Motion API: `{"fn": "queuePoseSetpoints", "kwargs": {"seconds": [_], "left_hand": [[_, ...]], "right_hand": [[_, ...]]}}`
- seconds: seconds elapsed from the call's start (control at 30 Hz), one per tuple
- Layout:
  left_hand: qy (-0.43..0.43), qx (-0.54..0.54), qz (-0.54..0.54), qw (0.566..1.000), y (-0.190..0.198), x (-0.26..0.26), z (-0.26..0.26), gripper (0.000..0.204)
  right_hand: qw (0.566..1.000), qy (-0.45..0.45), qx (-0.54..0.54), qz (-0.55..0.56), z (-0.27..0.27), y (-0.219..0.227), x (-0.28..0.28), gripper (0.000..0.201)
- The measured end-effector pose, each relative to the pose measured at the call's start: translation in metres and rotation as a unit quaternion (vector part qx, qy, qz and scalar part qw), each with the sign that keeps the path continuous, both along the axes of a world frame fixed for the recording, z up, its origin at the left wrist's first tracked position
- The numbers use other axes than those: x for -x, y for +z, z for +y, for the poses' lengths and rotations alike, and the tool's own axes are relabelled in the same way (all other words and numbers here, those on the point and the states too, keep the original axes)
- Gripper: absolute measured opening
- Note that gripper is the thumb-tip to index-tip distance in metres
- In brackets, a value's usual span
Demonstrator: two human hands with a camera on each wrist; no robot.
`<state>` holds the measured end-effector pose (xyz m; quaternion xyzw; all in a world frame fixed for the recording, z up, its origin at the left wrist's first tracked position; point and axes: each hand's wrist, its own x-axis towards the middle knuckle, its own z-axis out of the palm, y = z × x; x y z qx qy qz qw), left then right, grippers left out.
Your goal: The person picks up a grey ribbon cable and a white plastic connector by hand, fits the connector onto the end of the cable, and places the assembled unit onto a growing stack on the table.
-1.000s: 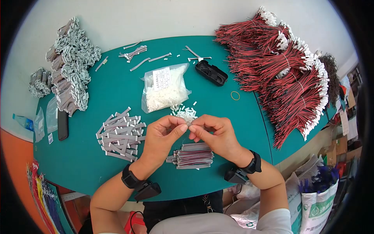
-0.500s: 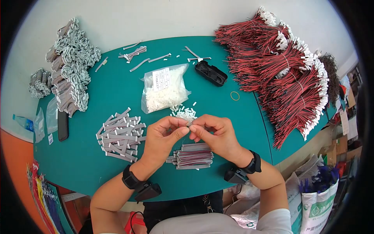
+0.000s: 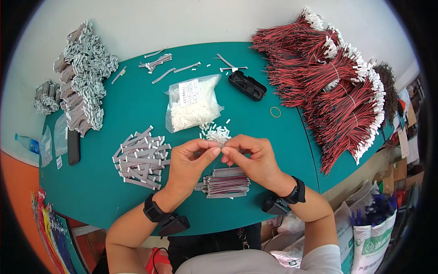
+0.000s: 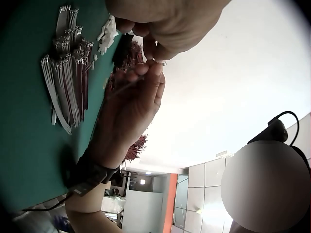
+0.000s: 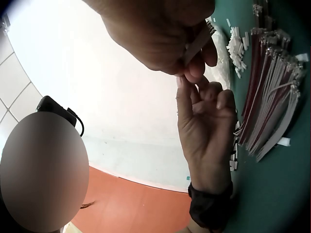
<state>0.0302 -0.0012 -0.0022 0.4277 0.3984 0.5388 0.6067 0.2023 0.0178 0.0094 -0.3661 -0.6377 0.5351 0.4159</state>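
Note:
Over the table's middle, my left hand and right hand meet at thumbs and fingertips. The right hand pinches a short grey ribbon cable, whose far end shows bare metal terminals. My left thumb and index finger pinch a small connector at the meeting point, almost wholly hidden by the fingertips. Just beyond the hands lies a heap of white connector housings. Below them is a stack of grey and dark red ribbon cables. Left of the left hand, ribbon cables with white ends are piled loosely.
A clear bag of white housings lies behind the small heap, with a black open case to its right. Red-black wire bundles fill the right side. Grey cable bundles and a phone are at the left.
Both hands stay in nearly the same place with fingertips together. Only the left fingertips shift slightly, closing in at the meeting point.

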Motion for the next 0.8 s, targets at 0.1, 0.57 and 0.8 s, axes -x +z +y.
{"fn": "queuePoseSetpoints", "kwargs": {"seconds": [0.1, 0.57, 0.8], "left_hand": [[-0.001, -0.002, 0.012, 1.000, -0.0012, 0.0014, 0.0001, 0.011], [-0.017, -0.024, -0.004, 1.000, -0.0006, 0.0016, 0.0005, 0.011], [-0.024, -0.061, 0.021, 0.998, 0.0008, 0.0034, 0.0035, 0.008]], "right_hand": [[1.000, 0.002, -0.001, -0.004, 0.0001, 0.0016, -0.0003, 0.009], [1.000, 0.000, -0.002, -0.005, -0.0010, 0.0029, 0.0005, 0.010], [0.999, 0.023, 0.038, 0.007, -0.0004, 0.0061, -0.0012, 0.011]]}}
